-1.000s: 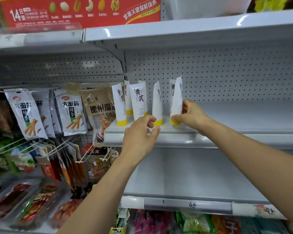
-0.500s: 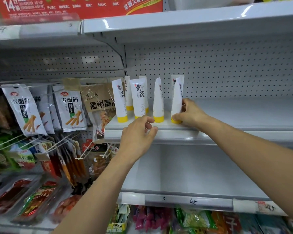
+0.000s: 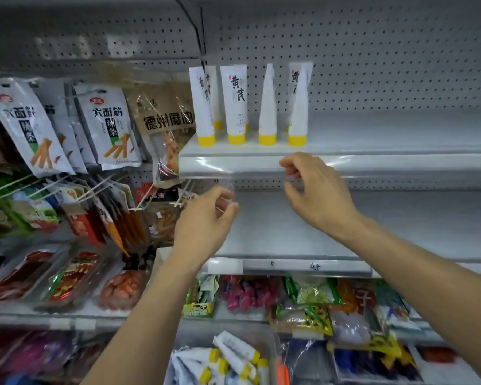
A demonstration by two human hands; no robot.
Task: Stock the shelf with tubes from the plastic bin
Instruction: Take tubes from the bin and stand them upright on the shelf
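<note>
Several white tubes with yellow caps (image 3: 236, 104) stand cap-down in a row at the left end of the grey shelf (image 3: 372, 162). The rightmost tube (image 3: 299, 107) stands free. My right hand (image 3: 314, 190) hovers in front of the shelf's front edge, fingers loosely curled, holding nothing. My left hand (image 3: 206, 220) hangs lower and to the left, also empty with relaxed fingers. At the bottom, a clear plastic bin (image 3: 270, 343) holds more tubes (image 3: 233, 359) lying in a heap.
Snack packets (image 3: 106, 126) hang on pegs to the left of the shelf. A second bare grey shelf (image 3: 303, 265) runs below the hands. Bagged goods (image 3: 311, 304) fill the shelf under it, above the bin.
My right hand let go of the rightmost tube and drew back below the shelf edge. My left hand also dropped away from the shelf. The camera tilted down, bringing the bin into view.
</note>
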